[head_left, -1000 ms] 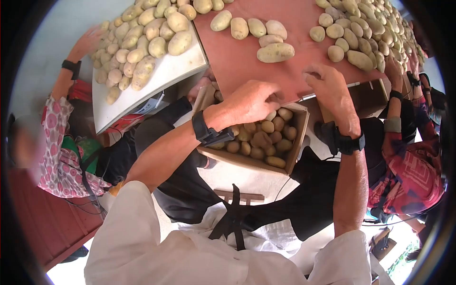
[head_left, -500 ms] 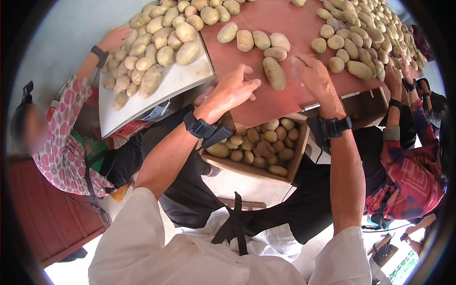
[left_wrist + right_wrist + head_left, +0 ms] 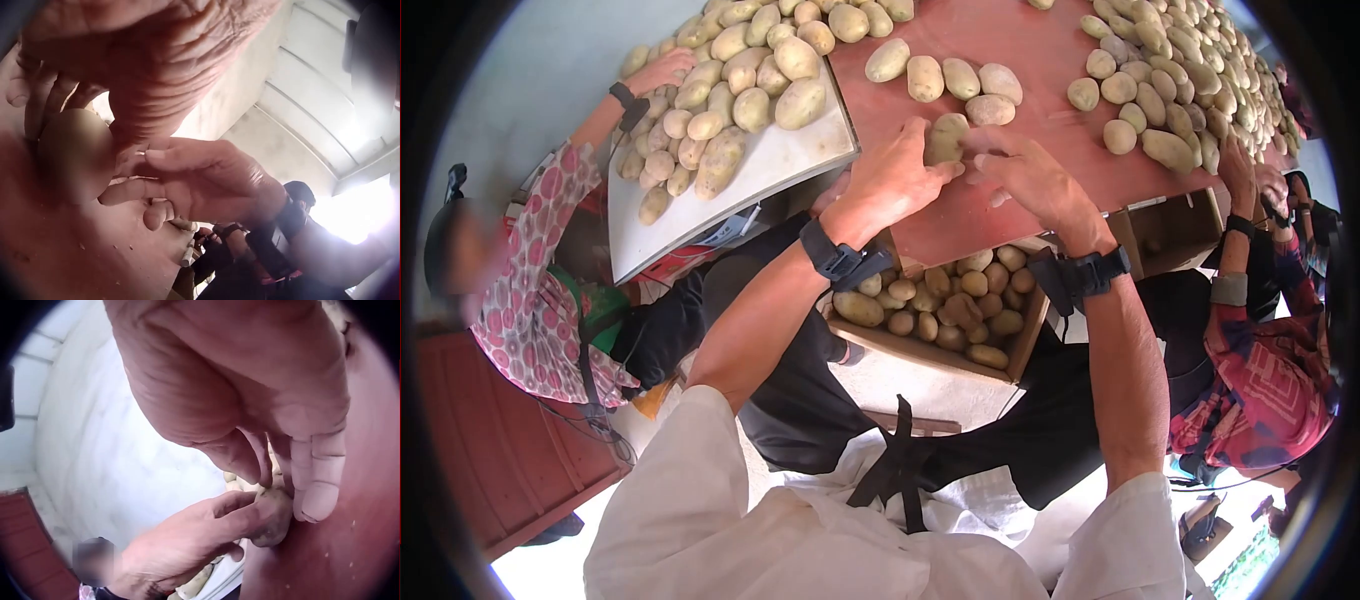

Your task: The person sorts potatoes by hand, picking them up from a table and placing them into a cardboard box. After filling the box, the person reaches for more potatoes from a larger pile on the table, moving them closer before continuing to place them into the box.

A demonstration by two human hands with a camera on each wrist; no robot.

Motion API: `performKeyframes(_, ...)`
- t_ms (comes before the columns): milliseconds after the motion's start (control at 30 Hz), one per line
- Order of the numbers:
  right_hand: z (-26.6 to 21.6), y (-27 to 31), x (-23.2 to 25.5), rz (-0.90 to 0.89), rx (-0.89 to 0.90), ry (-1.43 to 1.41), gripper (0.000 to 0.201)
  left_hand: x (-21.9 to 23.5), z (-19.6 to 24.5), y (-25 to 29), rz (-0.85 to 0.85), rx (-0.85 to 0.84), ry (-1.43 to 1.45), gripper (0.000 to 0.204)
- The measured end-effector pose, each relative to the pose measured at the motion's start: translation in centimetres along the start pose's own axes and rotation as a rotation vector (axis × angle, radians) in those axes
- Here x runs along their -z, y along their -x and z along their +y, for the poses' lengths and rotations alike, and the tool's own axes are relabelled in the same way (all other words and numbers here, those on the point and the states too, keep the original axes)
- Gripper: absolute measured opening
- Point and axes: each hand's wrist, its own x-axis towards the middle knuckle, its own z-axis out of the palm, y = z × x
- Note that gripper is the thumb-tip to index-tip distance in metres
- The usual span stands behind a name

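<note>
Between the two hands, over the red tabletop [image 3: 930, 235], is a long potato [image 3: 947, 138]. My left hand [image 3: 890, 185] holds it from the left, fingers and thumb at its sides; the right wrist view shows this left hand [image 3: 194, 537] on the potato [image 3: 273, 519]. My right hand [image 3: 1035, 180] reaches in from the right with loosely bent fingers. Its fingertips are right at the potato [image 3: 78, 156] in the left wrist view. Just beyond, several potatoes [image 3: 925, 78] lie loose on the red surface.
Below the table edge stands a cardboard box [image 3: 920, 355] of smaller potatoes. Heaped potatoes [image 3: 750, 110] cover the white board [image 3: 700, 240] on the left; a larger heap [image 3: 1170, 80] lies on the right. People work at both sides, and another box [image 3: 1175, 235] stands at right.
The long potato, lying on the red table earlier, has turned and shifted left between the hands. My left hand has moved from above the box up to it; the right hand has come in leftward.
</note>
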Motion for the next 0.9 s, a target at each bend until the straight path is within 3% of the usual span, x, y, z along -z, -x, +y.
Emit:
performKeyframes(67, 1.0, 0.0, -0.6, -0.022, 0.039, -0.098, 0.053, -0.3, -0.2, -0.3, 0.008, -0.013, -0.046, 0.063)
performKeyframes(133, 0.6, 0.1, -1.2, -0.045, 0.067, -0.204, 0.054, -0.7, -0.8, -1.0, 0.143, -0.105, -0.148, 0.060)
performKeyframes(233, -0.2, -1.1, -0.7, -0.159, -0.038, -0.005, 0.053, -0.5, -1.3, -1.7, 0.078, -0.078, -0.214, 0.056)
performKeyframes(300, 0.2, -1.5, -0.3, -0.070, -0.165, 0.048, 0.050, 0.5, -1.2, -1.7, 0.016, -0.020, -0.214, 0.055)
performKeyframes(400, 0.3, -0.9, 0.2, 0.023, -0.112, 0.039, 0.048, 1.4, -1.9, -1.7, -0.033, 0.030, -0.195, 0.058)
performKeyframes(633, 0.7, -1.6, 1.5, -0.001, -0.164, 0.025, 0.045, 2.9, -4.8, -1.5, -0.039, 0.031, -0.114, 0.064)
performKeyframes(833, 0.5, -2.1, 1.7, -0.013, -0.231, 0.015, 0.045, 4.7, -7.0, -0.5, -0.182, 0.095, -0.130, 0.057)
performKeyframes(900, 0.8, -2.4, 1.7, -0.010, -0.229, 0.028, 0.045, 4.9, -8.2, -0.2, -0.308, 0.105, -0.182, 0.064)
